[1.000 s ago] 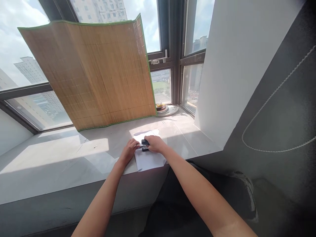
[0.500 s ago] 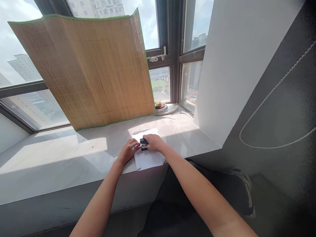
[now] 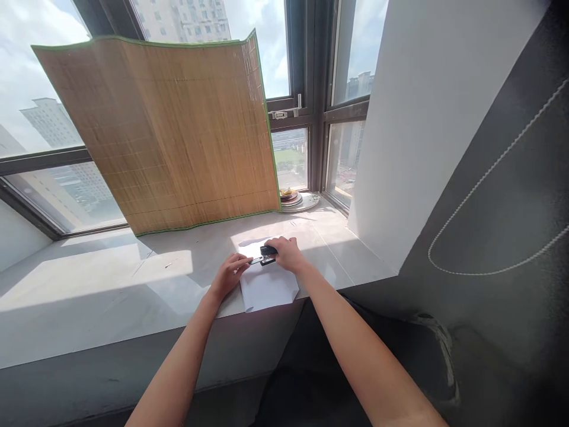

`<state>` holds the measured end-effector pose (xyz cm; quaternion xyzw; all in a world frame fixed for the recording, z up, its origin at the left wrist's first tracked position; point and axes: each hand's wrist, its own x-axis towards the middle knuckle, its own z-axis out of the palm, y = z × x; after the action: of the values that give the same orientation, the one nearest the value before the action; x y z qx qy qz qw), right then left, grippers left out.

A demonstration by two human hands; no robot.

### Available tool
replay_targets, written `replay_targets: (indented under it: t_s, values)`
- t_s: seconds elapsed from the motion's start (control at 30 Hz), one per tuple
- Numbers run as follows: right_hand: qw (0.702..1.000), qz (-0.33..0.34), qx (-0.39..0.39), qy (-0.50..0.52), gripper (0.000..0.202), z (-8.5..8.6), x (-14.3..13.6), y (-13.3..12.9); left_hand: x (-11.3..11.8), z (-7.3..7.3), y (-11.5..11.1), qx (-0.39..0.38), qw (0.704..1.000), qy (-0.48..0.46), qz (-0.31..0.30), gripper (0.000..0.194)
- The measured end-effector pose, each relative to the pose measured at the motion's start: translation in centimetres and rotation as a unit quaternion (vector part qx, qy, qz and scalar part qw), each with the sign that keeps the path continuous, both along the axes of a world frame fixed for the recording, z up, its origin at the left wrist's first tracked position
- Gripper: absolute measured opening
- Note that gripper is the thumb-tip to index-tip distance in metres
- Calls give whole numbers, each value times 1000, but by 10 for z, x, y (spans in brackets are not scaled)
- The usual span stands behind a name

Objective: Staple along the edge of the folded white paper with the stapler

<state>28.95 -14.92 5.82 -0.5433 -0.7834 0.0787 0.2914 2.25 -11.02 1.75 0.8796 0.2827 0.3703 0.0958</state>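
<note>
On a sheet of white paper [image 3: 269, 289] lying on the sill, my right hand [image 3: 288, 254] is closed around a small black stapler [image 3: 268, 251]. The stapler's top and lower part stand apart, with metal showing between them. From its left end juts a thin silvery strip [image 3: 255, 261]. My left hand [image 3: 232, 271] pinches the strip's far end between thumb and fingertips. Whether the strip is part of the stapler or a row of staples, I cannot tell. The left hand rests at the paper's left edge.
A bamboo mat [image 3: 186, 136] with green edging leans against the windows behind the pale sill [image 3: 111, 296]. Stacked plates [image 3: 296, 201] stand in the corner. The white wall [image 3: 413, 118] rises on the right, with a hanging bead cord [image 3: 480, 273] beyond it.
My right hand has moved slightly right with the stapler, away from my left hand. The silvery strip now shows between the two hands. The camera view has shifted a little.
</note>
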Motion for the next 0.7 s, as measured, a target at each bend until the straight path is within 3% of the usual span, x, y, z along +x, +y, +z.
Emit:
replay_targets:
  t_s: [0.13,0.33,0.53,0.7]
  values:
    - [999,30,0,23,36,-1,3,5,-2,3,-2,-22,999,-35,0,25]
    - [987,157,23,-28,38,1,-20,1,-3,3,-1,-51,996,-70,10,37]
    - [986,150,44,-62,33,5,-42,-11,-5,-1,1,-62,994,-70,50,29]
    - [983,162,48,-77,27,9,-42,-14,-5,-3,3,-64,995,-72,32,27]
